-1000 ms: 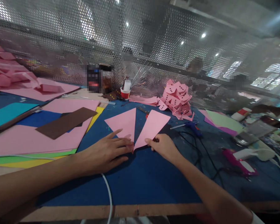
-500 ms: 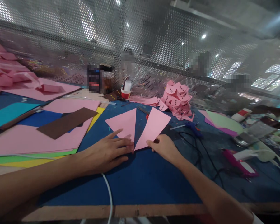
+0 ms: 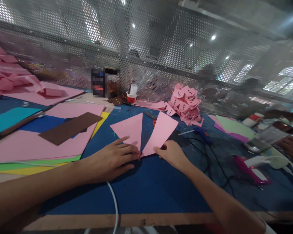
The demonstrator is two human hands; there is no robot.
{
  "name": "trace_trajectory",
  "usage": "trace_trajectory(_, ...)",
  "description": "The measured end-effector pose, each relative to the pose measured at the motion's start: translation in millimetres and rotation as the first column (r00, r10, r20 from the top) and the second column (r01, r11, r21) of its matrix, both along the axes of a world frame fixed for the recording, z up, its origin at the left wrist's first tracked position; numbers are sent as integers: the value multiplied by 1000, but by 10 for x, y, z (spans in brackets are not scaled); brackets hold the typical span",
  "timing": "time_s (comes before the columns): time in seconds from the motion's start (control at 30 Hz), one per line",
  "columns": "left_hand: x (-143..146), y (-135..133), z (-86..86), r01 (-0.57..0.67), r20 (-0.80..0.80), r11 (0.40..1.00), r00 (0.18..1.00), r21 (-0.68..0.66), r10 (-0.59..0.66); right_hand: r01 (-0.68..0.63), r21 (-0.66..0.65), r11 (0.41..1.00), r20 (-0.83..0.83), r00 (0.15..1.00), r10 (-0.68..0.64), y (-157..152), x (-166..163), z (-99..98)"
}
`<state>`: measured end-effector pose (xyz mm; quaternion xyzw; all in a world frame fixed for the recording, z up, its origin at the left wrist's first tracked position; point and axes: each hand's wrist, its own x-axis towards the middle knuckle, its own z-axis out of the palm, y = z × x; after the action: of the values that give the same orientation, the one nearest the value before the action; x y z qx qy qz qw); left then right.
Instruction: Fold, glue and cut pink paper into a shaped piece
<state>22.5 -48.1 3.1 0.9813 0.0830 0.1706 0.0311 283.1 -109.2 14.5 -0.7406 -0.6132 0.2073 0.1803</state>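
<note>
Two pink paper pieces fan out on the blue tabletop, their narrow ends meeting near my left fingertips. My left hand [image 3: 119,157] lies flat with its fingers stretched over the bottom of the left pink piece [image 3: 129,128]. The right pink piece [image 3: 161,130] is tilted, its lower right edge pinched between the thumb and fingers of my right hand [image 3: 172,152]. Partly hidden behind that piece is a pair of scissors [image 3: 153,122] with red on its handle.
Left are stacked coloured sheets with a brown strip [image 3: 70,128]. Behind stand a paper cup [image 3: 131,97] and a pile of dotted pink pieces [image 3: 185,102]. To the right lie a blue glue gun [image 3: 202,134], black cables and a pink device [image 3: 251,170]. Another person's hand [image 3: 291,146] shows far right.
My hands and the pink pieces stay almost still; the right piece has shifted very slightly. Another person's hand has come into view at the right edge.
</note>
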Motion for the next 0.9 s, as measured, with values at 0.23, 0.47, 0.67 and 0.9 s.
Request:
trace_trajectory(0.23,3,4,-6,10,7,1000,1000,18,-11,-7,1,1000,-3,1000,7,0,-9,22)
trace_trajectory(0.47,-3,18,2,13,-2,1000,1000,17,-13,-2,-12,1000,11,1000,2,-6,-3,15)
trace_trajectory(0.67,-1,15,9,21,1,999,1000,26,-21,1,-13,1000,18,1000,-1,-4,-13,28)
trace_trajectory(0.9,-12,17,9,33,13,999,999,28,-34,-10,-2,1000,17,1000,11,20,27,-33)
